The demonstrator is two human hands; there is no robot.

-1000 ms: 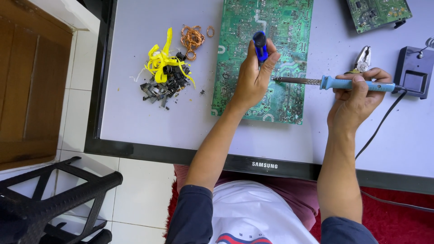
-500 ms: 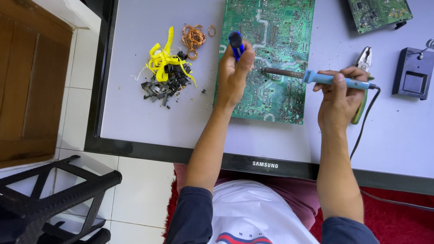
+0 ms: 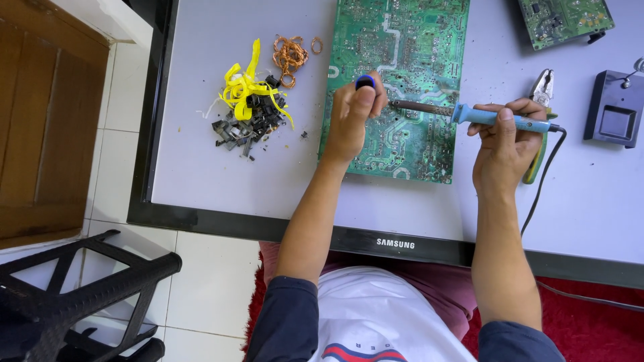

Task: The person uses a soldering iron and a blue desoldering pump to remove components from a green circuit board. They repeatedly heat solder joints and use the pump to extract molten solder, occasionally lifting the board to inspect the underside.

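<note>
My right hand (image 3: 504, 144) clamps the light, stiff soldering iron (image 3: 469, 114) by its blue handle; my left hand (image 3: 353, 121) clamps a desoldering pump (image 3: 365, 82) over the rigid, fragile circuit board (image 3: 402, 80) on the counter (image 3: 268, 181).

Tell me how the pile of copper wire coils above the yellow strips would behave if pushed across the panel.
The copper wire coils look thin and light, so they would probably slide easily on the smooth grey panel. One small ring lies apart and might roll or get left behind. The tangled loops would likely drag together and bend rather than hold shape.
</note>
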